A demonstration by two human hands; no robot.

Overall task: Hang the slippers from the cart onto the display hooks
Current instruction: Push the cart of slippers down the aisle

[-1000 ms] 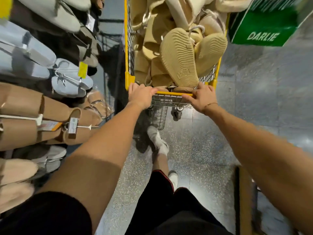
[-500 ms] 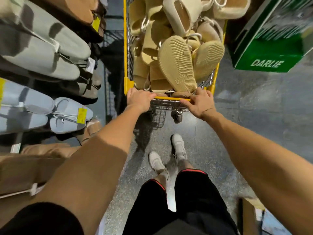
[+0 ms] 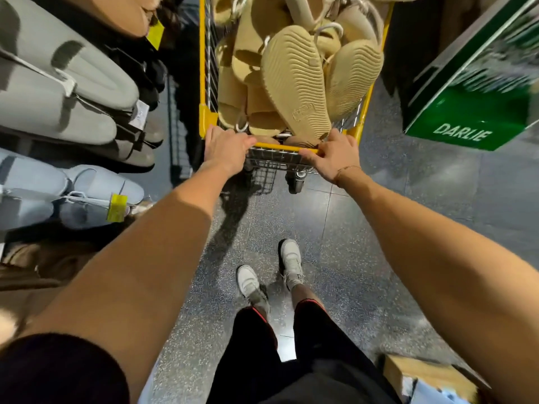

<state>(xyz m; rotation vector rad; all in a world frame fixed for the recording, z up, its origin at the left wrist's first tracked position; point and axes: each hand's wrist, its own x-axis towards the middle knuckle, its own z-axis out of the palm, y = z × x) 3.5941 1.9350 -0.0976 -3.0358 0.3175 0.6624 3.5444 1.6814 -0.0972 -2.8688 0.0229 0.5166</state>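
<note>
A yellow-framed wire cart (image 3: 201, 68) stands ahead of me, heaped with tan slippers (image 3: 294, 83), two of them sole-up on top. My left hand (image 3: 227, 150) grips the left end of the cart's yellow handle bar (image 3: 280, 147). The right end of that bar is gripped by my right hand (image 3: 332, 158). To my left the display rack carries hanging grey slippers (image 3: 58, 91) and pale blue slippers (image 3: 96, 193) on hooks with yellow tags.
A green box marked DARLIE (image 3: 472, 112) stands on the right of the aisle. A cardboard box (image 3: 423, 377) lies on the floor at bottom right. My feet in white shoes (image 3: 288, 258) are on speckled grey floor behind the cart.
I have walked forward along the aisle with the cart; the brown slippers on the rack slid back past me and grey ones came alongside. Both hands stayed on the handle.
</note>
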